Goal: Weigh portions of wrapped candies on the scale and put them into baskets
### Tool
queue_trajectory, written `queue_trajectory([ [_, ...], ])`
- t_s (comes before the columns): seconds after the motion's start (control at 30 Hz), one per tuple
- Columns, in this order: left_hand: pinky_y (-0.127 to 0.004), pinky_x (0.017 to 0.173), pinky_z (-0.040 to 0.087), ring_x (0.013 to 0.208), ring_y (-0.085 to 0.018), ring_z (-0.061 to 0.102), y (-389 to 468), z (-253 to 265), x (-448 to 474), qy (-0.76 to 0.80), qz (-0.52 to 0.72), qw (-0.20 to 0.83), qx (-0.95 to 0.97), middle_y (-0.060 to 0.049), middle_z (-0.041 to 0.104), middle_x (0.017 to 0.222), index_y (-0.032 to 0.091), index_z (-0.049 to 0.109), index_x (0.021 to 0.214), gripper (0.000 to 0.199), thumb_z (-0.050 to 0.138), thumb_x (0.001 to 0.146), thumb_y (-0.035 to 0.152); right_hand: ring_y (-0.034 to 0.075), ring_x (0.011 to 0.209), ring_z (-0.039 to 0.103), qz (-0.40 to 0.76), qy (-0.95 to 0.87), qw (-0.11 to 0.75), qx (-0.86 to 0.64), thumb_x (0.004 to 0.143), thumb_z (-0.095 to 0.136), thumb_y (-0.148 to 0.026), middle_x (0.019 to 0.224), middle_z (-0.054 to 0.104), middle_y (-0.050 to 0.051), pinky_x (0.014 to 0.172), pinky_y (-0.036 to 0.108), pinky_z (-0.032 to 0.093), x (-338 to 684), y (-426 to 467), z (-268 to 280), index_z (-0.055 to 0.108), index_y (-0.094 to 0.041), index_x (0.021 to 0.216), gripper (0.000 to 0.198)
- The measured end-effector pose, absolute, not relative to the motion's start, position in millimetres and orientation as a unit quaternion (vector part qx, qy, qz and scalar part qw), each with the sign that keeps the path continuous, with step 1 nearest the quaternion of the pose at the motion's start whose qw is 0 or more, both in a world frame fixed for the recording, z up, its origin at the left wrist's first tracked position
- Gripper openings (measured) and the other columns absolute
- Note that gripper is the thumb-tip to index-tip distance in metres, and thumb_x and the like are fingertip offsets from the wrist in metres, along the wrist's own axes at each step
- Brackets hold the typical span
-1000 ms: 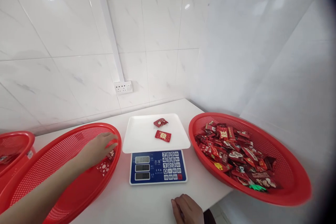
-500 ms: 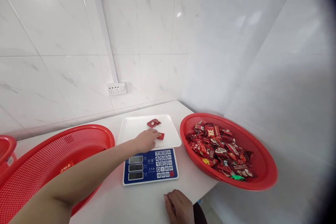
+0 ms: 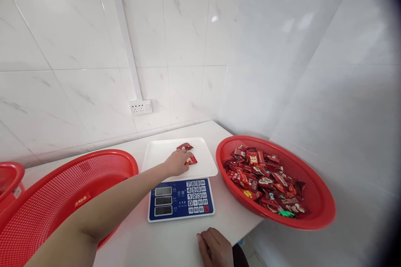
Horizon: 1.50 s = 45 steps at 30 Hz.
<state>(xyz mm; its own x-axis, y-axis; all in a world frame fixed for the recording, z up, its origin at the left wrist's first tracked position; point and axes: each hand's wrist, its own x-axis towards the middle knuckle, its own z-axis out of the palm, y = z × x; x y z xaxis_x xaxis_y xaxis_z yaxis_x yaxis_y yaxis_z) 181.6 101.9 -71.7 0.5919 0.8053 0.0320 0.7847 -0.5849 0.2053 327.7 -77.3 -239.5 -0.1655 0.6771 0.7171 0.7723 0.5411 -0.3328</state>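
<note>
My left hand (image 3: 178,162) reaches over the white weighing tray (image 3: 159,150) of a digital scale. Its fingers are bent down over a red wrapped candy (image 3: 190,159), pinching or pressing it; the fingertips are partly hidden. Just beyond, touching or close to the fingers, lies a second red wrapped candy (image 3: 185,146). Below the tray shows the scale's blue keypad panel (image 3: 181,200) with its small displays. My right hand (image 3: 216,248) rests on the table near the front edge, fingers curled closed, with nothing visible in it.
To the right, a red plastic basket (image 3: 326,212) holds many wrapped candies, mostly red. Another red basket (image 3: 125,158) stands left, under my left forearm, with a red packet (image 3: 82,200) inside. Part of a third red basket (image 3: 14,175) shows at far left. A tiled wall has a socket (image 3: 140,107).
The two candies on the tray now lie closer together, with my left hand moved slightly up and over them. My right hand stays curled in place. The view has shifted slightly.
</note>
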Motion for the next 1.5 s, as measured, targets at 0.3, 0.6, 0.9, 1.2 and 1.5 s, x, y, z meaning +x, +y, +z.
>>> queue_trajectory([
  [0.3,-0.038,0.094,0.039,0.108,-0.027,0.048,102.4,-70.9,192.3,0.447,0.098,0.069,0.887,-0.009,0.055,0.113,0.02,0.054,0.113,0.046,0.056,0.067,0.013,0.01,0.049,0.048,-0.052,-0.754,0.444,-0.481,0.09,0.04,-0.022,0.053,0.049,0.0,0.048,0.021,0.032,326.1,-76.9,-241.4,0.05,-0.019,0.06,0.031],
  [0.6,-0.043,0.092,0.039,0.115,-0.026,0.042,141.1,-83.8,191.9,0.498,0.117,0.059,0.857,-0.009,0.045,0.126,0.018,0.052,0.114,0.034,0.056,0.08,0.019,0.01,0.049,0.046,-0.061,-0.744,0.459,-0.482,0.09,0.041,-0.023,0.053,0.048,-0.001,0.049,0.022,0.031,324.9,-75.3,-247.4,0.05,-0.019,0.061,0.031],
  [0.9,-0.043,0.085,0.045,0.103,-0.022,0.052,152.8,-86.2,181.2,0.522,0.111,0.072,0.842,-0.008,0.051,0.119,0.018,0.052,0.114,0.031,0.054,0.085,0.029,0.01,0.047,0.045,-0.082,-0.74,0.472,-0.472,0.089,0.04,-0.023,0.051,0.046,-0.002,0.047,0.022,0.03,324.3,-71.8,-252.8,0.049,-0.019,0.058,0.033],
  [1.2,-0.048,0.094,0.037,0.119,-0.029,0.039,150.7,-86.0,183.7,0.511,0.136,0.066,0.846,-0.01,0.038,0.134,0.019,0.043,0.125,0.048,0.058,0.081,0.035,0.009,0.044,0.044,-0.108,-0.738,0.478,-0.465,0.089,0.04,-0.023,0.049,0.045,-0.002,0.045,0.022,0.029,324.3,-69.3,-256.4,0.048,-0.02,0.057,0.033],
  [1.5,-0.043,0.086,0.045,0.104,-0.023,0.052,147.3,-86.4,185.0,0.509,0.13,0.066,0.848,-0.008,0.052,0.118,0.017,0.053,0.112,0.029,0.053,0.086,0.03,0.009,0.044,0.044,-0.102,-0.735,0.488,-0.46,0.088,0.042,-0.022,0.049,0.045,-0.002,0.045,0.022,0.03,324.5,-68.7,-257.4,0.049,-0.02,0.057,0.032],
])
